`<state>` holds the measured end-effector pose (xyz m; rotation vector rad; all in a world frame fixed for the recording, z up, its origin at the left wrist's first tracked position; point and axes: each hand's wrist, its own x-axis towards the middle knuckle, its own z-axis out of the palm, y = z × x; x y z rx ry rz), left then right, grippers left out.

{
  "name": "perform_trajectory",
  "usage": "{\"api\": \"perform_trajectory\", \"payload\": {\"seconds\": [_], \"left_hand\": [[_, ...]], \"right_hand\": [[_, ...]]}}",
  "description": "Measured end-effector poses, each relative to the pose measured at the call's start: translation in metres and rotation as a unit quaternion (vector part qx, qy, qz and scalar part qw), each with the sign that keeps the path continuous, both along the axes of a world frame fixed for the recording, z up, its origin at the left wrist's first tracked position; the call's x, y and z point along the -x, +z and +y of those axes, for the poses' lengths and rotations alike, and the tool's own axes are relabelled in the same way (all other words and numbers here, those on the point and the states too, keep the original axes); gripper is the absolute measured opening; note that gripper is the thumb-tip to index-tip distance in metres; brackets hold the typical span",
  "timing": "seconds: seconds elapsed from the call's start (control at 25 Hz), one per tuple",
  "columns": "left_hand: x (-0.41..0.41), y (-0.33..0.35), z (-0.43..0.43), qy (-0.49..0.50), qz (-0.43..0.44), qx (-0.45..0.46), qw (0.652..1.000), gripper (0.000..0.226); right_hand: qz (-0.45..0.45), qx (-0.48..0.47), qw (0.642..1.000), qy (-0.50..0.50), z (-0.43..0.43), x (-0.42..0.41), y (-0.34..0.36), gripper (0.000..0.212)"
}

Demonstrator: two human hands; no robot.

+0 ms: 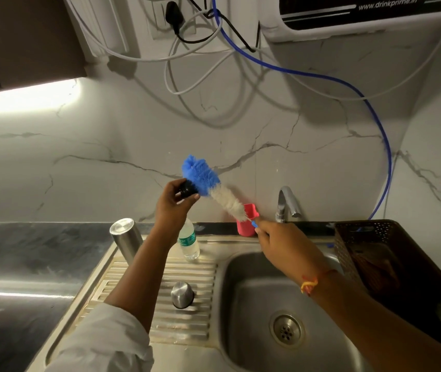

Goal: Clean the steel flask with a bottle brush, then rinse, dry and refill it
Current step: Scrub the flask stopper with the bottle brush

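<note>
My left hand (pixel 172 204) holds a small black stopper (pixel 186 189) up in front of the wall, fingers curled around it. My right hand (pixel 281 241) grips the blue handle of a bottle brush (pixel 211 183), whose blue and white bristles press against the stopper. The steel flask (pixel 126 238) stands upside down at the back of the drainboard (pixel 184 267). A steel cap (pixel 182 294) rests on the drainboard ridges.
A clear plastic water bottle (pixel 189 244) stands behind my left forearm. A pink holder (pixel 246 220) and the tap (pixel 287 204) sit at the sink's back edge. The sink basin (pixel 262 299) lies below my right arm, a dark perforated basket (pixel 369 242) at its right. Cables and a blue tube hang on the wall.
</note>
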<state>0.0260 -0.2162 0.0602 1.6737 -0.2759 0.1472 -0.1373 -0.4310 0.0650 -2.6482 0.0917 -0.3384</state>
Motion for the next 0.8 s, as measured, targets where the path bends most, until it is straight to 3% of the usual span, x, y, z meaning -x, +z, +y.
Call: {"api": "perform_trajectory", "payload": {"seconds": [0.16, 0.32, 0.52, 0.8], "left_hand": [[-0.013, 0.016, 0.021, 0.061, 0.053, 0.186, 0.979, 0.041], [-0.006, 0.013, 0.013, -0.006, 0.117, 0.298, 0.948, 0.034], [0.012, 0.002, -0.012, -0.082, 0.153, 0.284, 0.943, 0.024], [0.007, 0.002, -0.011, -0.058, 0.138, 0.245, 0.958, 0.032]], "right_hand": [[0.024, -0.035, 0.999, -0.010, -0.003, 0.020, -0.017, 0.036], [0.059, -0.239, 0.969, -0.029, 0.010, 0.016, -0.013, 0.037], [0.122, -0.408, 0.905, -0.015, 0.018, 0.012, 0.002, 0.021], [0.136, -0.474, 0.870, 0.011, 0.020, 0.018, 0.002, 0.018]]}}
